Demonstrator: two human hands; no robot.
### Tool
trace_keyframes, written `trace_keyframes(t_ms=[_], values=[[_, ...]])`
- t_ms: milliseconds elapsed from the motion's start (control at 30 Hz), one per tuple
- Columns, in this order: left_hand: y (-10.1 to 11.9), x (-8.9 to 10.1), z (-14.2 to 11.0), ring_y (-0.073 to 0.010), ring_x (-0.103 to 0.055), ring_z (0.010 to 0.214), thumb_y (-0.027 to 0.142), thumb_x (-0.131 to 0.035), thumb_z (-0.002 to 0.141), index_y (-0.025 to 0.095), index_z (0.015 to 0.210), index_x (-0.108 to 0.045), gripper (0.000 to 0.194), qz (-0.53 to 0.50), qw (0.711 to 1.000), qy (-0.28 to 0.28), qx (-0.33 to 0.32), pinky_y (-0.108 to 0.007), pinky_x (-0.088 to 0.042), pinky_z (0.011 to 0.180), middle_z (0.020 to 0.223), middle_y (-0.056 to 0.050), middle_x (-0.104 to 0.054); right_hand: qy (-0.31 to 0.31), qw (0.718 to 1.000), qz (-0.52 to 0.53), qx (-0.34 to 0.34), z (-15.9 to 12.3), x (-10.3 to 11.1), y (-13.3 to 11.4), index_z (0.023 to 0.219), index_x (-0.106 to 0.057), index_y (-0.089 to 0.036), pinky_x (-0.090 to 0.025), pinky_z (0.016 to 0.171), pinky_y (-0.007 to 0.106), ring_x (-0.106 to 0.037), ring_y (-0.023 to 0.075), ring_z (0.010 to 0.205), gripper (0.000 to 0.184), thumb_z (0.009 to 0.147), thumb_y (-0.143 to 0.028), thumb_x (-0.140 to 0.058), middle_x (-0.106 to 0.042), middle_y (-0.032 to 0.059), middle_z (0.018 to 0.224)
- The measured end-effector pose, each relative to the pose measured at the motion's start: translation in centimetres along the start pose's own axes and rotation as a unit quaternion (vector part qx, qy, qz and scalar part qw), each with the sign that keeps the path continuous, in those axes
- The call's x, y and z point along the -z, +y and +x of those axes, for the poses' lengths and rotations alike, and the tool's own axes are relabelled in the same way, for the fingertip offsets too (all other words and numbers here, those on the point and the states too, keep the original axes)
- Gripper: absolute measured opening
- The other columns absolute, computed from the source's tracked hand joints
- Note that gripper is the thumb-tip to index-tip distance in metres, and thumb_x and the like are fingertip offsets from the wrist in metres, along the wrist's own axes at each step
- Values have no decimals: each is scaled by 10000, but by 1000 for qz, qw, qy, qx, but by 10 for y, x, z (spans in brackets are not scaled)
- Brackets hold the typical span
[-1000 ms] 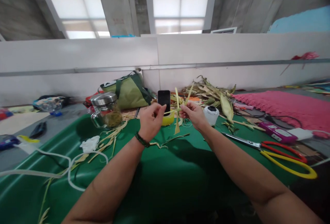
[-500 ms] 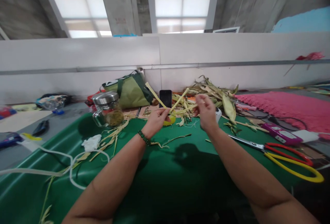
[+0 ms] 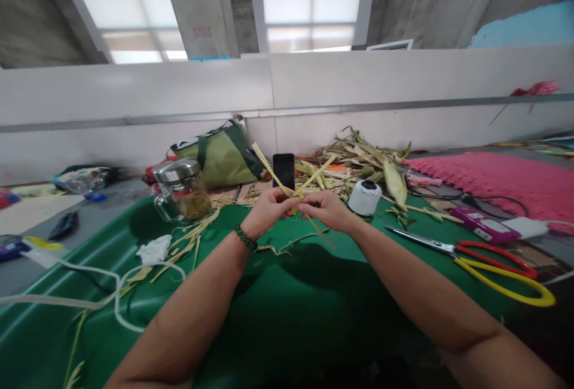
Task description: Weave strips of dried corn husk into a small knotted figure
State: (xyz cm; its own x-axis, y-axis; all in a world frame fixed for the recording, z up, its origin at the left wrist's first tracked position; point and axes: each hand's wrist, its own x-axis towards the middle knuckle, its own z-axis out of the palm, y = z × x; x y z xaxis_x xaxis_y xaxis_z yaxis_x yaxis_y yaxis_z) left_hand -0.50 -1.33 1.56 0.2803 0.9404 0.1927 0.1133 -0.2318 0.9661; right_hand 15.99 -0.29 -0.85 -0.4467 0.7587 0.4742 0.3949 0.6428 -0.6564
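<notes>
My left hand (image 3: 268, 211) and my right hand (image 3: 326, 208) meet above the green table cover (image 3: 287, 305), both pinched on crossed pale yellow corn husk strips (image 3: 293, 189). One strip sticks up to the left, another up to the right, and a thin end hangs down below my right hand. A bead bracelet (image 3: 245, 238) circles my left wrist. A black phone (image 3: 284, 170) stands upright just behind the hands.
A pile of corn husks (image 3: 363, 159) lies behind, with a white thread spool (image 3: 365, 197) before it. Red and yellow scissors (image 3: 488, 262) lie to the right, near a pink mat (image 3: 493, 177). A lidded glass jar (image 3: 182, 190), a green bag (image 3: 222, 156) and white cord (image 3: 89, 299) are at left.
My right hand came back down and left to meet my left hand at the crossing of the strips. The strips shifted from hanging upright to crossed in an X.
</notes>
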Motion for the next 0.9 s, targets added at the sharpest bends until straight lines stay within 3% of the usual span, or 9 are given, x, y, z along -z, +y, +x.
trace_keyframes(t_ms=[233, 400, 500, 667, 900], values=[[3, 6, 0, -70, -501, 441, 344, -782, 597, 142, 630, -630, 255, 23, 999, 48, -3, -182, -419, 445, 510, 34, -557, 13, 1000, 3, 28, -4, -1, -5, 542, -549, -161, -305, 512, 229, -412, 89, 492, 308, 806, -319, -532, -517, -13, 508], [0, 14, 3, -66, -506, 453, 383, -770, 624, 115, 691, -661, 297, -44, 997, -14, 56, -186, -427, 455, 541, 10, -584, 0, 998, 65, -11, -1, 1, -3, 604, -606, -154, -334, 505, 223, -436, 85, 498, 290, 782, -380, -570, -540, -14, 531], [-1, 12, 1, -72, -522, 483, 380, -769, 631, 116, 689, -655, 293, -51, 994, -58, 73, -186, -438, 469, 548, 13, -581, 52, 986, 151, -50, 2, 1, 1, 711, -654, -152, -377, 495, 220, -474, 90, 508, 301, 722, -452, -632, -575, -10, 572], [0, 6, -3, -68, -516, 490, 314, -751, 661, 123, 683, -661, 213, -14, 994, -92, 51, -188, -449, 487, 555, 24, -582, 169, 958, 221, -70, 3, -3, 3, 552, -633, -145, -405, 460, 219, -470, 78, 454, 399, 657, -525, -696, -585, 7, 506], [0, 10, -3, -59, -505, 464, 272, -741, 698, 110, 689, -680, 173, -36, 990, -116, 66, -181, -454, 478, 537, 20, -577, 172, 939, 281, -103, 5, -1, 7, 584, -676, -137, -400, 432, 206, -482, 69, 425, 398, 573, -524, -767, -615, 10, 505]])
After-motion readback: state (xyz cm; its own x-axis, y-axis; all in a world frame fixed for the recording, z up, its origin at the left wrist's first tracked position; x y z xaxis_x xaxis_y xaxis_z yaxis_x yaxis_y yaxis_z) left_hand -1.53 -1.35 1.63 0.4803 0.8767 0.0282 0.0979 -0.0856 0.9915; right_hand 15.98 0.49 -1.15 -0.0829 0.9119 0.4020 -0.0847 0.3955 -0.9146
